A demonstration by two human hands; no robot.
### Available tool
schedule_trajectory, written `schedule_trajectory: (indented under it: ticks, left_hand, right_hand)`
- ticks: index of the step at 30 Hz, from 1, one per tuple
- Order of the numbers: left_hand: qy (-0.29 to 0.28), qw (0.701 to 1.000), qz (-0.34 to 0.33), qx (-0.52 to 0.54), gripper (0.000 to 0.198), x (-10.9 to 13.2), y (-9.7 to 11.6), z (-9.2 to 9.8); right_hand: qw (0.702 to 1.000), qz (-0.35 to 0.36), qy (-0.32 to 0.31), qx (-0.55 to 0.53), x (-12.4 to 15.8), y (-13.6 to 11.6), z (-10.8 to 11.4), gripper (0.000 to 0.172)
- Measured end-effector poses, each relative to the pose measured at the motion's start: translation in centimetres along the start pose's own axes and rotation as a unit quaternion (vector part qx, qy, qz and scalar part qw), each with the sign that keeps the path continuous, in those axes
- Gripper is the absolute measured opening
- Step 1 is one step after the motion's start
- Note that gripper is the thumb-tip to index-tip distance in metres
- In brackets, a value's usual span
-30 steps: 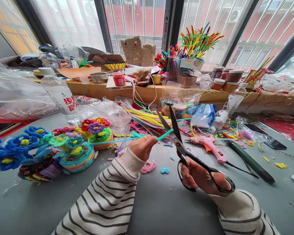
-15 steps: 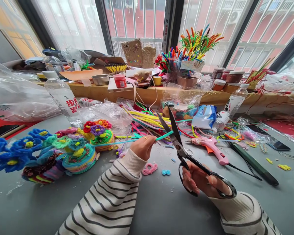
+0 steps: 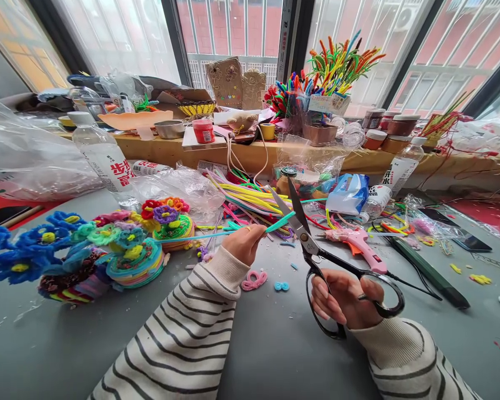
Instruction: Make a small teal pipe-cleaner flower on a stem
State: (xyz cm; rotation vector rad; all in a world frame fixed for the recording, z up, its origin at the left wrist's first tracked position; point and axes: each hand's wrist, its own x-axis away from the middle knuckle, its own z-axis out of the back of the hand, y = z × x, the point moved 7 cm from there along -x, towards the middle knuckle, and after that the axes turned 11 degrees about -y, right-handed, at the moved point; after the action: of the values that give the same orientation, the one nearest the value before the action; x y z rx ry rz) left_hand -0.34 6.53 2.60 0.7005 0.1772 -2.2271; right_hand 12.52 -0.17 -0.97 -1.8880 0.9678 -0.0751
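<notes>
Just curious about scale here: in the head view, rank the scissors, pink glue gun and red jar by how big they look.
1. scissors, though they are nearest the camera
2. pink glue gun
3. red jar, farthest back, so it may only look small

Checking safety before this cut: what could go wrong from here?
1. The scissors stand open around the pipe cleaner, close to the left hand; a slip could nick a finger.
2. The pipe cleaner is held in the air by that hand alone, so it may bend and the cut land off.
3. The cut tip could fly into the pile behind.
</notes>
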Motion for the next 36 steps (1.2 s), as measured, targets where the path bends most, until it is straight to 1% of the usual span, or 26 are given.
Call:
schedule_trajectory:
  ticks: [4, 8, 12, 14, 16, 20, 21, 25, 27, 30, 33, 36]
  left_hand:
    - [0.004, 1.000, 0.002, 0.002, 0.023, 0.0, -0.1, -0.1]
    - [-0.018, 1.000, 0.021, 0.007, 0.022, 0.0, -0.3, -0.4]
    - [-0.028, 0.999, 0.036, 0.010, 0.022, 0.1, -0.6, -0.6]
    - [-0.027, 0.999, 0.030, 0.005, 0.022, 0.0, -0.4, -0.5]
    - [-0.023, 1.000, 0.013, -0.007, 0.022, 0.0, 0.1, -0.3]
    - [-0.018, 0.998, -0.038, -0.037, 0.020, 0.1, 1.7, 0.7]
    - [-0.026, 0.998, -0.049, -0.040, 0.020, 0.1, 2.1, 0.8]
    - [-0.014, 0.994, -0.083, -0.065, 0.020, 0.2, 3.2, 1.6]
    - [0.004, 0.993, -0.087, -0.076, 0.020, 0.2, 3.4, 2.0]
    - [0.024, 0.992, -0.088, -0.087, 0.020, 0.3, 3.4, 2.5]
    - [0.021, 0.992, -0.078, -0.102, 0.022, 0.2, 3.0, 2.5]
    - [0.025, 0.992, -0.060, -0.109, 0.022, 0.2, 2.4, 2.7]
  right_hand:
    - [1.000, -0.003, 0.008, 0.002, 0.1, 0.1, 0.1, 0.039]
    - [1.000, -0.004, 0.022, 0.010, 0.4, 0.4, 0.6, 0.039]
    - [1.000, -0.006, 0.015, 0.022, 0.4, 0.6, 0.7, 0.039]
    - [0.999, -0.006, 0.012, 0.030, 0.2, 0.5, 0.5, 0.039]
    - [0.999, -0.005, 0.013, 0.033, 0.1, 0.4, 0.4, 0.041]
    - [0.999, -0.004, 0.010, 0.051, -0.2, 0.0, 0.0, 0.045]
    - [0.998, -0.007, 0.008, 0.058, -0.3, 0.0, 0.0, 0.047]
    - [0.997, -0.032, 0.000, 0.075, -0.3, 0.2, -0.2, 0.053]
    - [0.996, -0.041, -0.003, 0.084, -0.3, 0.3, -0.2, 0.056]
    - [0.995, -0.029, -0.010, 0.100, -0.2, 0.1, -0.2, 0.055]
    - [0.994, -0.015, -0.026, 0.101, -0.3, -0.1, -0.4, 0.057]
    - [0.995, -0.037, -0.064, 0.073, -0.2, 0.4, -0.8, 0.065]
